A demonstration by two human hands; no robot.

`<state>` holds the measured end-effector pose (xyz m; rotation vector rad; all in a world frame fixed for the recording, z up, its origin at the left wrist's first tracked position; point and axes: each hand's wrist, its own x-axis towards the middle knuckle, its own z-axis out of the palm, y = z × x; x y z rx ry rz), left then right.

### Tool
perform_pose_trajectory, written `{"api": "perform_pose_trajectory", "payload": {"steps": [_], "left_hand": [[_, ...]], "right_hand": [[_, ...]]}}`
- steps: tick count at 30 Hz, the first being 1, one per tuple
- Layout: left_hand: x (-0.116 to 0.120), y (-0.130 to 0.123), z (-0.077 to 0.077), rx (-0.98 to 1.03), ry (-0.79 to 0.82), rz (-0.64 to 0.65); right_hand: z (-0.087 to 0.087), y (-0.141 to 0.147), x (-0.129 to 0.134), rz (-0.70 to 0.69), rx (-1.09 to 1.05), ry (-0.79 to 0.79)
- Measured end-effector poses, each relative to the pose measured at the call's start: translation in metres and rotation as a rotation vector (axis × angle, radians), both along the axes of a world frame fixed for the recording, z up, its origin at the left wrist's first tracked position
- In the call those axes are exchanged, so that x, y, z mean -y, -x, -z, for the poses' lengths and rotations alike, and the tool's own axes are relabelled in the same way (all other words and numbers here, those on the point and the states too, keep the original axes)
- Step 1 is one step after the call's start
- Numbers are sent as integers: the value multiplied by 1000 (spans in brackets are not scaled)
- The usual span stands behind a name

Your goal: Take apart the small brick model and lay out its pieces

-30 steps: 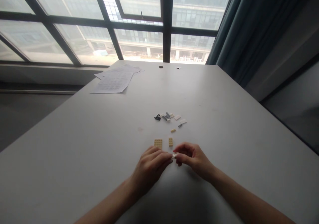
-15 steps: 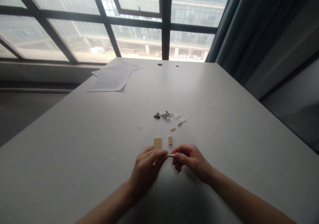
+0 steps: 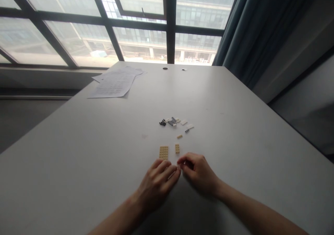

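Near the front of the white surface (image 3: 112,141), the left hand (image 3: 159,181) and right hand (image 3: 199,174) are meeting at the fingertips, both pinching a small pale piece (image 3: 179,166), mostly hidden by fingers. A tan studded plate (image 3: 164,152) is lying just beyond the left hand, partly covered; a narrower tan brick (image 3: 177,148) is sitting right of it. Farther out, a short tan piece (image 3: 179,136) is lying near grouped black pieces (image 3: 162,123), gray pieces (image 3: 171,122) and white pieces (image 3: 184,122). Printed papers (image 3: 112,85) are overlapping at far left.
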<state>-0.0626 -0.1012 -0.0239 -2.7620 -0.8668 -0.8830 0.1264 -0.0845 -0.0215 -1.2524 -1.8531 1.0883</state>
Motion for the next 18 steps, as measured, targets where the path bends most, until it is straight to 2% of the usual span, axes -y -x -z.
{"api": "perform_pose_trajectory", "payload": {"steps": [5, 13, 18], "left_hand": [[0, -2, 1, -76, -10, -33], [1, -5, 0, -55, 86, -62], [-1, -4, 1, -37, 82, -54]], "right_hand": [[1, -1, 0, -74, 145, -202], [1, -5, -3, -119, 215, -279], [-8, -6, -27, -95, 261, -324]]}}
